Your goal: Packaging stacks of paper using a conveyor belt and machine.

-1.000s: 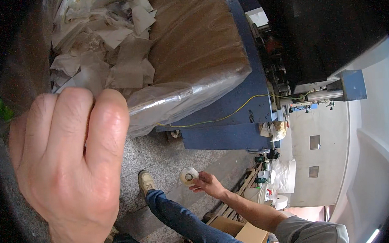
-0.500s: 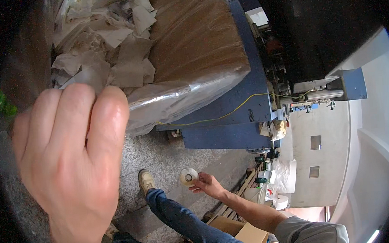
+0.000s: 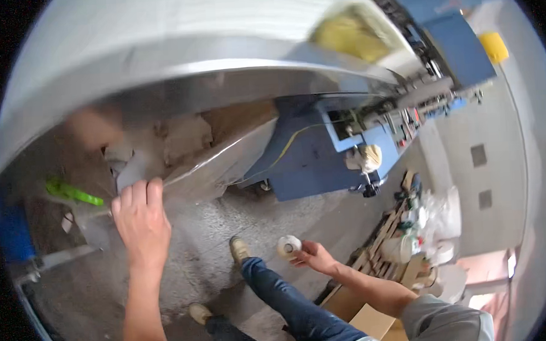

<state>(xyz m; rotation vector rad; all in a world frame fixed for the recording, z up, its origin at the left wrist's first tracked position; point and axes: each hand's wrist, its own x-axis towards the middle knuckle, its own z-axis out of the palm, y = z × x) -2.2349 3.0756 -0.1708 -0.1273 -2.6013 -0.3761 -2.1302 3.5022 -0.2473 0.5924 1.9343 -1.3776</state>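
— What is held in the right hand [image 3: 314, 256]?

— A small white roll of tape [image 3: 289, 246] is gripped there, the fingers [image 3: 300, 249] being curled around its rim. It is seen as a pale ring with a darker core hole, held low in the view, above the grey speckled floor [image 3: 214, 235] and just beside the knee of the blue jeans [image 3: 286, 299].

— Which way is the roll pointed?

— Its round face is turned up toward the camera, so the core axis is directed roughly at the viewer; no long axis can be made out on so short a roll.

— And the left hand [image 3: 141, 222]?

— It is laid on the edge of a clear plastic sheet [image 3: 211, 167] that is wrapped over a brown cardboard load. The fingers [image 3: 132, 199] are stretched out fairly flat against the plastic; whether the film is pinched cannot be told.

— What is seen around them?

— A blue machine [image 3: 309, 162] is stood behind the load, a green object [image 3: 73, 193] is lodged at the left, and a brown shoe [image 3: 240, 249] is planted on the floor.
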